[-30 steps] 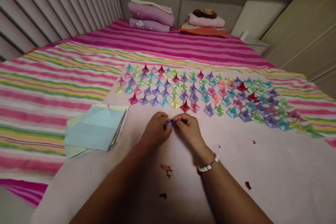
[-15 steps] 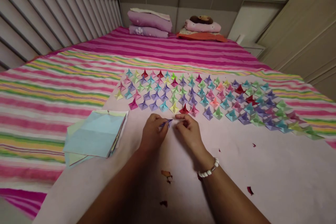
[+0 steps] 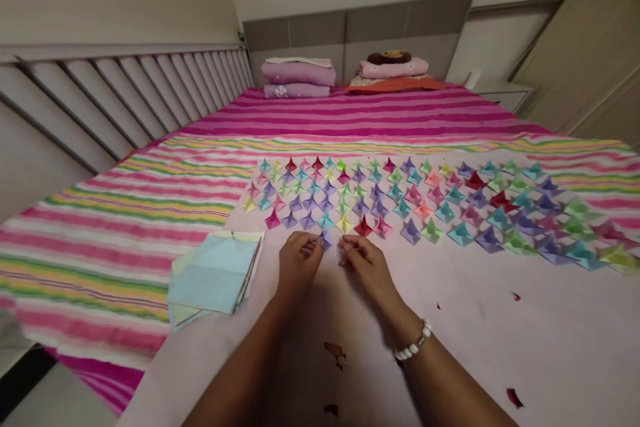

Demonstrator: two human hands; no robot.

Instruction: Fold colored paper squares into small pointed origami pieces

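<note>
My left hand (image 3: 301, 261) pinches a small purple origami piece (image 3: 325, 240) with pointed tips between thumb and fingers, just in front of the nearest row of folded figures. My right hand (image 3: 367, 265), with a white bead bracelet (image 3: 414, 341) at the wrist, is a short gap to the right of that piece. Its thumb and fingers are drawn together and nothing shows between them. Beyond both hands, many pointed origami figures (image 3: 345, 221) in purple, green, blue, pink, red and yellow stand in rows on a pale sheet (image 3: 450, 340).
A stack of light blue and green paper squares (image 3: 213, 273) lies left of my hands. Torn dark red scraps (image 3: 514, 397) are scattered on the sheet. Below is a striped bedspread (image 3: 105, 253); folded bedding (image 3: 299, 73) sits by the headboard (image 3: 300, 33), and a slatted rail (image 3: 130, 97) runs along the left.
The view has tilted up and shifted left. My left hand still holds the purple origami piece. My right hand's forefinger, stretched out before, has curled in toward the thumb.
</note>
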